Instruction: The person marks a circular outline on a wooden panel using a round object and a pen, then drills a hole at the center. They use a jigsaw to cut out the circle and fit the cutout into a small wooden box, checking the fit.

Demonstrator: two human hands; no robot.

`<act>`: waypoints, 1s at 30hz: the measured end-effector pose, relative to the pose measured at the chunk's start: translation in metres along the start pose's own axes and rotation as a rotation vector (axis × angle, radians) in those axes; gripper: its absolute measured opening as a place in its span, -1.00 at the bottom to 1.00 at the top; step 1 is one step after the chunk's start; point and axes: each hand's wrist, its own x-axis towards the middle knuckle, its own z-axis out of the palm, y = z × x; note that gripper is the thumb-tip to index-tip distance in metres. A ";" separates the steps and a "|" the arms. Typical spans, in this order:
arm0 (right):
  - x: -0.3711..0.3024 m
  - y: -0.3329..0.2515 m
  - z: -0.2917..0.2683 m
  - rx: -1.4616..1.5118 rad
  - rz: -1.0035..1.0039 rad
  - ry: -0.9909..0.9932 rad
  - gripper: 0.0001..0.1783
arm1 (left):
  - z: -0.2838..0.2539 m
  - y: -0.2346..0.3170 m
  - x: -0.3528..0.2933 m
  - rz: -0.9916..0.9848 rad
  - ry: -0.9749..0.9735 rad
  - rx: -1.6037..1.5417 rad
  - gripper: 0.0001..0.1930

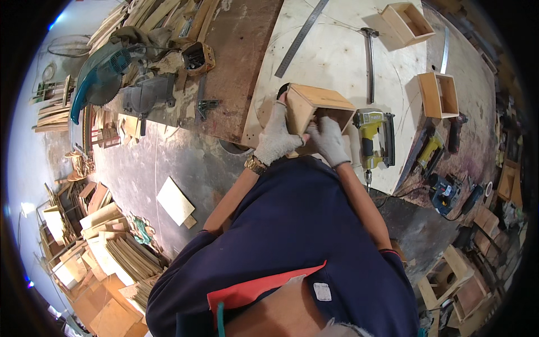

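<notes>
A small open-fronted wooden box [323,96] is tilted at the near edge of the pale plywood board [337,33], close to my body. My left hand [275,137], in a knitted glove, is closed round its left side, with the thumb near the lower edge. The gloved right hand [330,143] grips the box at its open front; some of its fingers reach inside and are partly hidden. Just right of that hand lies a yellow-green nail gun [371,133] with its air hose fitting toward me.
Farther off lie a hammer [370,62], a steel ruler [302,39] and two similar boxes [409,23]. On the right are another nail gun [431,150] and a blue power tool [443,192]. A mitre saw [101,78] stands left; wood offcuts [120,253] pile below it.
</notes>
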 end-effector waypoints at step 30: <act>0.079 0.018 -0.100 1.528 0.231 0.234 -0.44 | 0.000 -0.143 0.076 -0.075 0.370 -1.481 -0.45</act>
